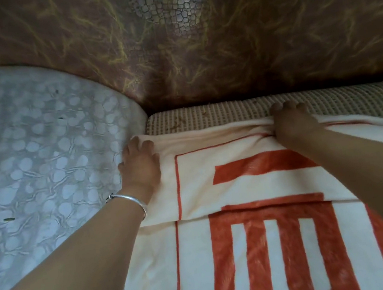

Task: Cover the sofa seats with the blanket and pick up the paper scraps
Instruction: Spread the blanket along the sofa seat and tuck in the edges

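A cream blanket (245,191) with red-orange block shapes and a thin red border lies over the sofa seat. A strip of beige waffle-textured seat (206,117) shows bare behind its far edge. My left hand (139,166), a silver bangle on its wrist, rests at the blanket's far left corner with fingers curled on the cloth beside the armrest. My right hand (292,122) grips the bunched far edge of the blanket, fingers curled over the fold. No paper scraps can be told apart in view.
The brown backrest (197,46) with yellow veining rises behind the seat. A pale armrest (40,152) with a pebble pattern bulges on the left, carrying a few small dark specks (9,219). Small crumbs dot the bare seat strip.
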